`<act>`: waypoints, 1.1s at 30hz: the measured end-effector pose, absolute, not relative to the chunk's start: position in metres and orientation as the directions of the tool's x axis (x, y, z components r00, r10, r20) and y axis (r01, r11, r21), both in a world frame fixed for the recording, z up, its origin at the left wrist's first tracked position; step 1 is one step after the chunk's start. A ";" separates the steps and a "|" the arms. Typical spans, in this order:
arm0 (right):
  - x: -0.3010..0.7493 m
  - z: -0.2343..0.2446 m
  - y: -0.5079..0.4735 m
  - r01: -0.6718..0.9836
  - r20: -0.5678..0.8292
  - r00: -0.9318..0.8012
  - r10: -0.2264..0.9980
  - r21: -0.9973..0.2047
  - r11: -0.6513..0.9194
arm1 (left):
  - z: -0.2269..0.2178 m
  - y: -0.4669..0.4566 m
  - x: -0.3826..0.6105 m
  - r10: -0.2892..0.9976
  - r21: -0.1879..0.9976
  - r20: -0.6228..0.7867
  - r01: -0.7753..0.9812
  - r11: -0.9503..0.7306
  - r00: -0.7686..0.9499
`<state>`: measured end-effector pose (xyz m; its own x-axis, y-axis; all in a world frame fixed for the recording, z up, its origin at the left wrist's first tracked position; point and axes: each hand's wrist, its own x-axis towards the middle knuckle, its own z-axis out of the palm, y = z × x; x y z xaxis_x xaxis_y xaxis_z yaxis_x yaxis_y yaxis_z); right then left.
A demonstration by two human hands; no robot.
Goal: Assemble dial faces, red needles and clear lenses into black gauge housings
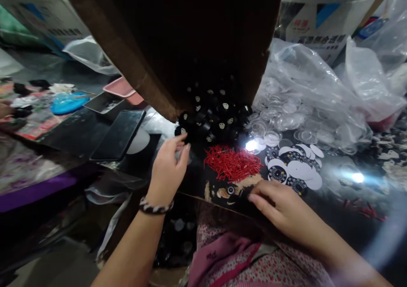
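Floral clothing [276,272]: below bench [337,204]
Bench: black, front edge chipped
Left hand [168,166]: spread, beside black pieces [221,126]
Right hand [276,196]: curled, pinch unclear
Behind: printed packaging [322,22], clear bags [302,68]

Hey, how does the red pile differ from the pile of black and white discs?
The red pile is made of thin sticks; the disc pile, of flat rounds. The red pile looks one color; the disc pile mixes plain white and marked black faces. Both lie loose on the dark tabletop.

Left hand [169,165] farther forward, right hand [276,197] nearer, curled.
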<state>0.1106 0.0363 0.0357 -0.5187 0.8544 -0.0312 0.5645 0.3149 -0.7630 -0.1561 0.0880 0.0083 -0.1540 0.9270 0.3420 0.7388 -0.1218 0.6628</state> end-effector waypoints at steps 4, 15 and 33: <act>0.118 0.033 0.032 0.642 -0.119 -0.461 0.880 -0.729 0.238 | 0.005 0.144 -0.143 0.927 0.708 0.352 0.685 -0.173 -0.129; 0.143 0.027 0.044 0.850 -0.043 -0.303 0.952 -0.464 0.249 | 0.013 0.090 -0.119 0.941 0.972 -0.059 -0.236 -0.023 -0.334; 0.159 0.026 0.048 0.709 0.125 -0.230 0.965 -0.658 0.254 | -0.002 0.005 -0.036 0.868 0.475 -0.467 -0.779 0.409 0.171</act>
